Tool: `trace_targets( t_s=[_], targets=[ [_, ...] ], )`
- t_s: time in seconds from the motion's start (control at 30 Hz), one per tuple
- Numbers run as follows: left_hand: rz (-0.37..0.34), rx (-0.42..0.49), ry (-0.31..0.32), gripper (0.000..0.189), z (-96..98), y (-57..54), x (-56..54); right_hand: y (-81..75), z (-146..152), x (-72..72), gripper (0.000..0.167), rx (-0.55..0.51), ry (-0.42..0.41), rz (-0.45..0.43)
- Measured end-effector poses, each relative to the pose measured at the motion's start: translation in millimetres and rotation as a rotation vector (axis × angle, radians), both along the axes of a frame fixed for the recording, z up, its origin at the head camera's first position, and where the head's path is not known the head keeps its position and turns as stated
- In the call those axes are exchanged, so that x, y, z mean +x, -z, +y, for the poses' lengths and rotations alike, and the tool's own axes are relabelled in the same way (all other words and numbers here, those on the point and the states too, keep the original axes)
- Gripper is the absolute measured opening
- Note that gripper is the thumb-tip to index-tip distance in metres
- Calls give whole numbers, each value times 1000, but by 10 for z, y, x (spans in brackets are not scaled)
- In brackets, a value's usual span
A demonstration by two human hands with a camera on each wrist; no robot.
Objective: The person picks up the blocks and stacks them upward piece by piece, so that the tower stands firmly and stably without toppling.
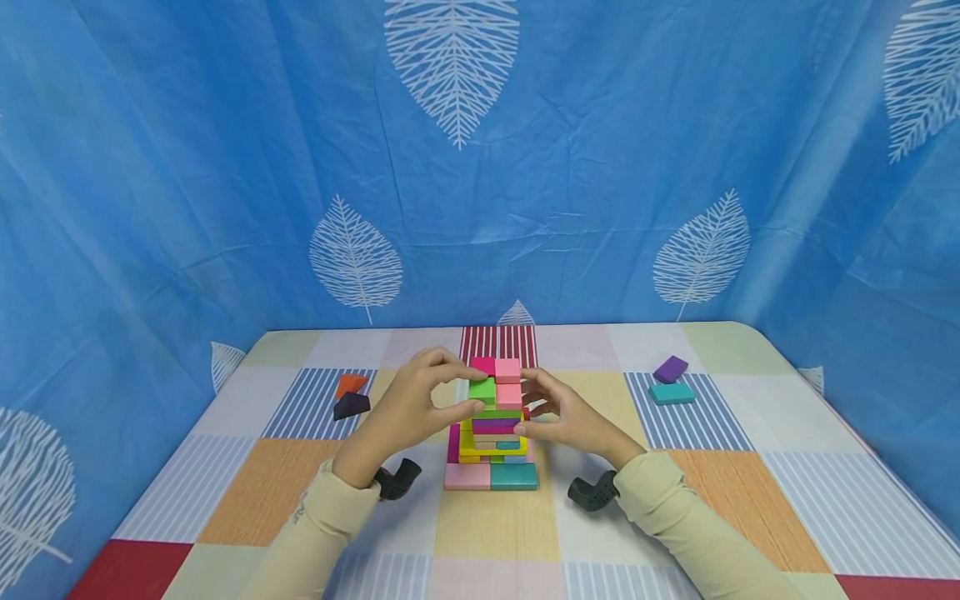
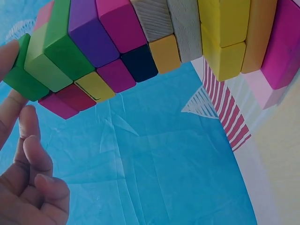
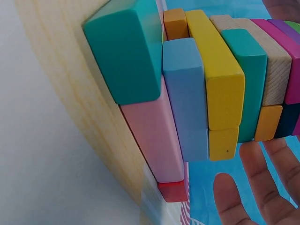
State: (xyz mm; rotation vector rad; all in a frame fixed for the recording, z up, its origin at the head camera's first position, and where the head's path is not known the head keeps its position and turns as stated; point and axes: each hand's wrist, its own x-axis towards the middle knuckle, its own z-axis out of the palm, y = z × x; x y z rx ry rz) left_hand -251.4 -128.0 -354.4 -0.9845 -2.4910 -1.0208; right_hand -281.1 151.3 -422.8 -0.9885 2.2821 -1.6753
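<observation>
A tall stack of coloured blocks [image 1: 498, 448] stands in the middle of the table, layers laid crosswise. My left hand [image 1: 420, 398] pinches a green block [image 1: 482, 390] on top, thumb at its near end and index finger at the far end. In the left wrist view this green block [image 2: 23, 75] sits against a light green one, while the lower fingers [image 2: 51, 187] curl loosely. My right hand [image 1: 562, 412] stands at the stack's right side, thumb in front and spread fingers [image 3: 255, 164] behind. Pink blocks [image 1: 507, 396] lie beside the green one on top.
On the left of the table lie an orange block [image 1: 350, 385] and a black block [image 1: 352, 406]. A purple block [image 1: 671, 369] and a teal block [image 1: 672, 394] lie at the right. Blue leaf-patterned cloth [image 1: 562, 167] hangs behind and along both sides.
</observation>
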Motion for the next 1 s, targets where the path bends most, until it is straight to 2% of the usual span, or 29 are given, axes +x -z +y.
trace_targets(
  t_s=[0.27,0.37,0.43,0.57,0.7,0.83,1.0],
  targets=[
    [68,4,2,36,1,8,-1,4,0,4,73,-1,0,-6],
    [68,5,-23,43,-39,17,15,0,-4,9,72,0,4,-11],
    [45,8,-38,47,-92,21,29,1,-6,9,72,2,8,-11],
    [-50,17,-40,48,-265,55,50,7,-12,4,72,6,14,-10],
    [-176,12,-12,38,-501,133,56,15,-16,-4,72,10,17,-12],
    [-359,-23,35,29,-732,212,52,11,-14,0,74,7,11,-10],
    [-576,-68,113,27,-962,295,54,6,-6,3,74,4,8,-4]
  ],
)
